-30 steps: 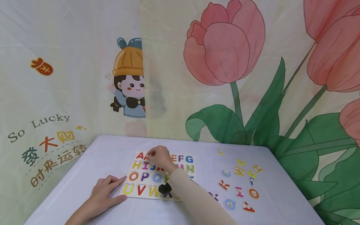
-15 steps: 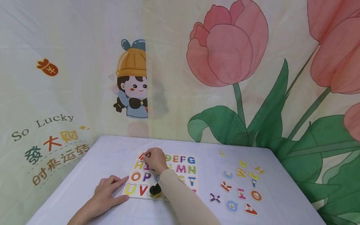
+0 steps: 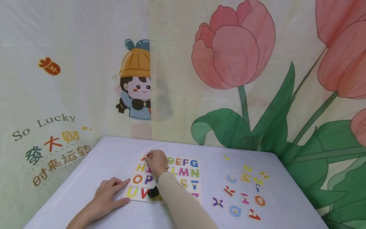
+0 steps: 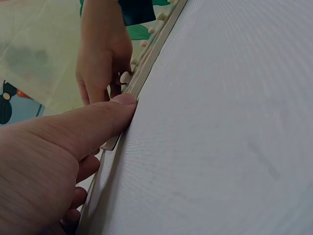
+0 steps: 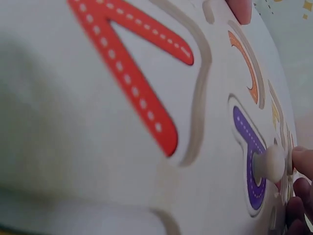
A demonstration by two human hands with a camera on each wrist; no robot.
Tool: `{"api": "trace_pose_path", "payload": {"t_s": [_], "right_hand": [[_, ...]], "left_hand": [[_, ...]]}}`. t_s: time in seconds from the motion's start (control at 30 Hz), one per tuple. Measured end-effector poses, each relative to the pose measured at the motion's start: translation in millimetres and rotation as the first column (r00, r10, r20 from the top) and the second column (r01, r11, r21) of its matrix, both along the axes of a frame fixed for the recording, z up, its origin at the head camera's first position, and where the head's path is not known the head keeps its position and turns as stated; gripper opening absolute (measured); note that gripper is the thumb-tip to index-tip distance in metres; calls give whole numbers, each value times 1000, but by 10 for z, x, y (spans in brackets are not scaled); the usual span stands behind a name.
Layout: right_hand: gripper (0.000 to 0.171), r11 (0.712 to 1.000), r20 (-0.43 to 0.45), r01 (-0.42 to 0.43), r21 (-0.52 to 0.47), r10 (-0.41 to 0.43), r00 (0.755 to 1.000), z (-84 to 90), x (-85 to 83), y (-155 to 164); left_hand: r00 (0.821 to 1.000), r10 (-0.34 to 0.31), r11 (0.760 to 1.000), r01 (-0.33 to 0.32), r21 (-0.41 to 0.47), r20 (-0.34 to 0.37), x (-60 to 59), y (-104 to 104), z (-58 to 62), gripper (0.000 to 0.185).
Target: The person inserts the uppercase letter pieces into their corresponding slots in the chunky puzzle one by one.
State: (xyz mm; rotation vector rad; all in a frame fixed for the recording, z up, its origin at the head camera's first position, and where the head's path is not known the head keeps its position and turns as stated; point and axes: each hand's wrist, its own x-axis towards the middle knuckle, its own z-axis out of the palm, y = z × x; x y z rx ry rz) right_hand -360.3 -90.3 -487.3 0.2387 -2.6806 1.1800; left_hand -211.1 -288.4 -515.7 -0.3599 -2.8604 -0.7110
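A wooden alphabet puzzle board [image 3: 138, 200] lies on the table in the head view. My left hand [image 3: 108, 194] rests at its left side, index fingertip and thumb tip against the edge. In the left wrist view the thumb [image 4: 98, 121] lies straight against the board's rim. My right hand [image 3: 157, 162] is over the upper left corner, pinching a letter piece at the A spot; the fingers mostly hide it. The right wrist view shows a purple P [image 5: 239, 120] with a knob, a red V [image 5: 132, 90] without one, and my right fingertips [image 5: 303, 161] at the far right.
Loose knobbed letters lie right of the board, among them a purple X [image 3: 218, 202], a blue Q [image 3: 235, 211], a red K [image 3: 229, 190] and an orange O [image 3: 260, 200]. A printed curtain [image 3: 177, 95] hangs behind the white table [image 3: 114, 152].
My right hand has moved slightly left with the letter piece, from beside the A to over it, and stays there. The left hand keeps its place at the board's edge.
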Motion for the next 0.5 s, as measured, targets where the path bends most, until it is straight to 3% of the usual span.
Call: {"api": "trace_pose_path", "payload": {"t_s": [0.13, 0.5], "right_hand": [[6, 999, -20, 44, 0, -44, 999, -50, -36, -54], [6, 996, 65, 94, -12, -93, 994, -8, 3, -143]], "left_hand": [[1000, -4, 1000, 4, 6, 20, -7, -9, 6, 79], [999, 3, 1000, -4, 17, 46, -6, -20, 10, 81]]}}
